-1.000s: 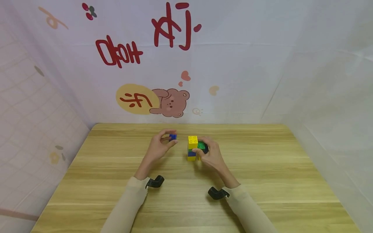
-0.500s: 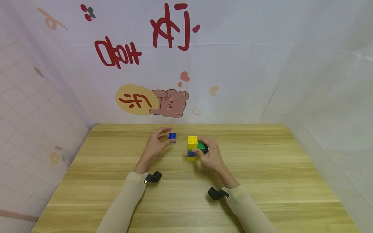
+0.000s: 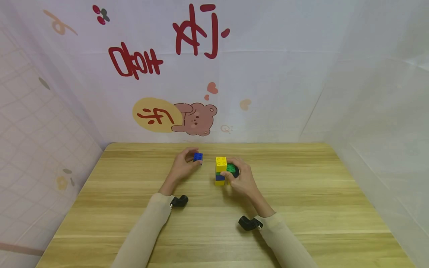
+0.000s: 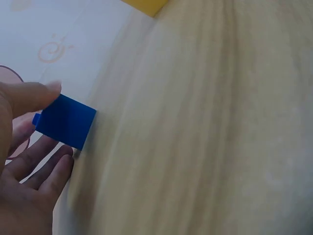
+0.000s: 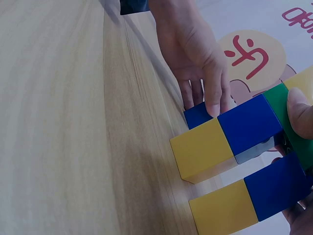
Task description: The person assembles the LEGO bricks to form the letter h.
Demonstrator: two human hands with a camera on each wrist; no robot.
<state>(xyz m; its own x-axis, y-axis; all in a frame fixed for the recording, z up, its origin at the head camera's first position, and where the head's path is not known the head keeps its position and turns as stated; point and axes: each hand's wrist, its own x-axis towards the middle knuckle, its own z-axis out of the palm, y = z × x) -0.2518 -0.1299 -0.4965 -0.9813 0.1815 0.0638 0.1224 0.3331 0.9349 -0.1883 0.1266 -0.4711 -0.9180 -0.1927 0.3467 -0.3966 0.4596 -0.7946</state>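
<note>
My left hand (image 3: pixel 182 163) pinches a blue building brick (image 3: pixel 198 157), thumb on its near side and fingers behind it. In the left wrist view the blue brick (image 4: pixel 67 121) is tilted, a stud pointing left, with its lower corner close to the wooden table. My right hand (image 3: pixel 242 176) grips a built block structure by its green brick (image 3: pixel 231 168). A yellow brick (image 3: pixel 221 162) tops the structure. Its two legs, each blue over yellow, show in the right wrist view, the nearer ending in a yellow brick (image 5: pixel 224 208). My right fingers are partly hidden behind the structure.
The wooden table (image 3: pixel 214 223) reaches back to a white printed curtain (image 3: pixel 268 74). More white cloth hangs on the left and right sides. A black mount (image 3: pixel 250 223) sticks out from the right wrist, and another black mount (image 3: pixel 180 201) from the left.
The left fingers lifted and spread off the blue brick half a second ago, and now close around it again. The brick's studs have turned more into view. The right hand and structure stay put.
</note>
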